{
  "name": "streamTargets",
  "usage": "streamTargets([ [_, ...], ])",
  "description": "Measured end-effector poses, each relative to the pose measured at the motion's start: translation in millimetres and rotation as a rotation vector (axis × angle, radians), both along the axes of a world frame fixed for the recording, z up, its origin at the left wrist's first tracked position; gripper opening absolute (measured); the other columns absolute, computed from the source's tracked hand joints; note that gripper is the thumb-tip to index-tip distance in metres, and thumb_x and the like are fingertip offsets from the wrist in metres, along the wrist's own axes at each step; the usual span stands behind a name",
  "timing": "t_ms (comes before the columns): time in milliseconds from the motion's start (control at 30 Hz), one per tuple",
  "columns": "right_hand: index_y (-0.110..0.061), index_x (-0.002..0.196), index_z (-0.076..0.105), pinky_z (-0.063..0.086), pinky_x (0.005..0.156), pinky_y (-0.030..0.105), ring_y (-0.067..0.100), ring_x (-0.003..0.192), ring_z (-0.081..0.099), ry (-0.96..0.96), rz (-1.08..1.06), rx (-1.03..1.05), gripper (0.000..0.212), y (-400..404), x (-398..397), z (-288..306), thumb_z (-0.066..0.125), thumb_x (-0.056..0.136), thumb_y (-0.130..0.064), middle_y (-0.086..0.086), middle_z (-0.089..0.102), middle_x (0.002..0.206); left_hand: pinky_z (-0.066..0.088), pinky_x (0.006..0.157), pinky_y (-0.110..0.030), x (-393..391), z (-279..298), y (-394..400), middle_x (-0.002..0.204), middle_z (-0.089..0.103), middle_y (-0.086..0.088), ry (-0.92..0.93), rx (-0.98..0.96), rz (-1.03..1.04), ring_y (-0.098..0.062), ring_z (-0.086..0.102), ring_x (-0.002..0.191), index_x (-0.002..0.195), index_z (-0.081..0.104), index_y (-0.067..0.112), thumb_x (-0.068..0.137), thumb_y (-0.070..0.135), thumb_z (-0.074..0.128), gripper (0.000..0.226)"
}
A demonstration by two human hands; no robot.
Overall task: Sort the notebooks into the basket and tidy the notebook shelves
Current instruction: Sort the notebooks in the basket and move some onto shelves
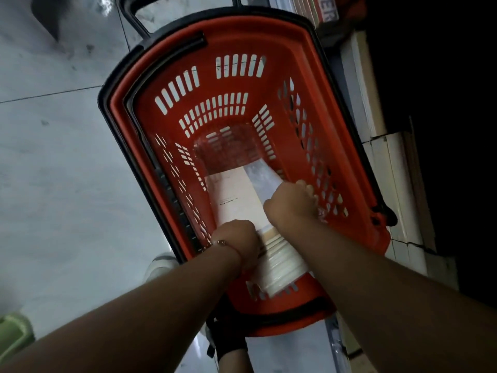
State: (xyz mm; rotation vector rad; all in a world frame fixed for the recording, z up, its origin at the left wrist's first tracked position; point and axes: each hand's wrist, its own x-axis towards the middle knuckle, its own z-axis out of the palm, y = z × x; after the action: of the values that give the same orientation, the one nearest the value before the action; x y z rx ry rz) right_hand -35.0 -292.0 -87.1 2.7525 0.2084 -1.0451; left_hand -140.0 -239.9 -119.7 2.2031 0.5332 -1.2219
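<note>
Your left hand [236, 243] and right hand [291, 204] both curl round one wrapped stack of notebooks [239, 200], which leans inside the near end of the single red basket [347, 146]. Lower it flat against the bottom before you let go. Individual notebooks are too blurred to count.

1. The floor [53, 162] is pale grey glossy tile with dark joint lines and a few scuff marks.
2. A red plastic basket [269, 36] with a black rim stands on it, centre.
3. Right of the basket, a low white shelf [387, 162] edge runs near to far.
4. A pale green object [13, 332] sits at the near left.
</note>
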Motion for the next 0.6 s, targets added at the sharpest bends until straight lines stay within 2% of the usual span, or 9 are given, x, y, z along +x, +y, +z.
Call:
streamTargets([
  [67, -0.01, 0.131, 0.055, 0.042, 0.105, 0.04, 0.032, 0.126, 0.047, 0.011, -0.138, 0.031, 0.046, 4.2, 9.4, -3.9, 0.06, 0.089, -0.028, 0.013, 0.051, 0.137, 0.048, 0.073, -0.031, 0.8, -0.6, -0.4, 0.11, 0.071, -0.01, 0.011, -0.012, 0.037, -0.03, 0.068, 0.101, 0.104, 0.07, 0.012, 0.089, 0.04, 0.064, 0.032],
  [167, -0.009, 0.131, 0.056, 0.051, 0.089, 0.035, 0.036, 0.114, 0.059, 0.173, -0.367, 0.181, 0.044, 13.4, 13.4, -7.5, 0.063, 0.089, -0.023, 0.016, 0.06, 0.13, 0.044, 0.08, -0.03, 2.5, 2.7, -3.7, 0.12, 0.066, -0.013, 0.007, -0.039, 0.223, -0.032, 0.063, 0.11, 0.114, 0.062, 0.013, 0.097, 0.045, 0.05, 0.038],
  [267, -0.016, 0.13, 0.058, 0.051, 0.084, 0.032, 0.035, 0.106, 0.062, 0.227, -0.366, 0.302, 0.038, 15.1, -2.7, -3.4, 0.058, 0.092, -0.021, 0.013, 0.066, 0.121, 0.041, 0.081, -0.032, 1.3, 7.6, -13.2, 0.125, 0.061, -0.015, 0.008, -0.088, 0.45, -0.035, 0.06, 0.113, 0.121, 0.054, 0.011, 0.097, 0.053, 0.045, 0.05],
  [400, -0.012, 0.124, 0.063, 0.055, 0.086, 0.044, 0.037, 0.099, 0.064, 0.214, -0.433, 0.44, 0.036, 0.5, -8.9, 16.9, 0.056, 0.092, -0.028, 0.014, 0.068, 0.112, 0.043, 0.083, -0.035, 3.1, 27.8, -10.6, 0.122, 0.062, -0.019, -0.038, -0.108, 0.63, -0.039, 0.058, 0.112, 0.114, 0.053, 0.008, 0.095, 0.046, 0.05, 0.043],
  [467, -0.009, 0.119, 0.063, 0.057, 0.083, 0.05, 0.038, 0.093, 0.066, 0.215, -0.52, 0.507, 0.04, -10.6, -6.4, 37.5, 0.058, 0.087, -0.032, 0.017, 0.068, 0.104, 0.044, 0.08, -0.034, 7.6, 47.0, -6.6, 0.116, 0.065, -0.016, -0.068, -0.194, 0.701, -0.036, 0.06, 0.105, 0.109, 0.054, 0.012, 0.082, 0.056, 0.054, 0.052],
  [533, -0.011, 0.124, 0.06, 0.058, 0.081, 0.051, 0.036, 0.092, 0.067, 0.208, -0.591, 0.571, 0.041, -22.3, -2.6, 64.5, 0.058, 0.088, -0.031, 0.016, 0.067, 0.105, 0.051, 0.084, -0.036, 11.5, 71.9, -4.0, 0.11, 0.068, -0.007, -0.114, -0.306, 0.781, -0.028, 0.062, 0.102, 0.108, 0.056, 0.019, 0.066, 0.069, 0.056, 0.065],
  [567, -0.013, 0.128, 0.058, 0.059, 0.08, 0.049, 0.034, 0.094, 0.067, 0.208, -0.611, 0.604, 0.039, -27.5, 0.0, 81.1, 0.058, 0.092, -0.027, 0.014, 0.066, 0.108, 0.053, 0.085, -0.035, 13.0, 83.3, -2.0, 0.107, 0.069, -0.003, -0.126, -0.365, 0.837, -0.024, 0.064, 0.101, 0.107, 0.058, 0.023, 0.067, 0.066, 0.063, 0.06],
  [600, -0.014, 0.132, 0.056, 0.06, 0.077, 0.045, 0.032, 0.095, 0.067, 0.202, -0.632, 0.632, 0.037, -33.0, 3.5, 98.1, 0.056, 0.096, -0.023, 0.012, 0.065, 0.111, 0.054, 0.082, -0.031, 14.5, 94.9, 1.1, 0.102, 0.069, 0.0, -0.123, -0.437, 0.885, -0.02, 0.064, 0.1, 0.104, 0.059, 0.025, 0.073, 0.054, 0.072, 0.044],
])
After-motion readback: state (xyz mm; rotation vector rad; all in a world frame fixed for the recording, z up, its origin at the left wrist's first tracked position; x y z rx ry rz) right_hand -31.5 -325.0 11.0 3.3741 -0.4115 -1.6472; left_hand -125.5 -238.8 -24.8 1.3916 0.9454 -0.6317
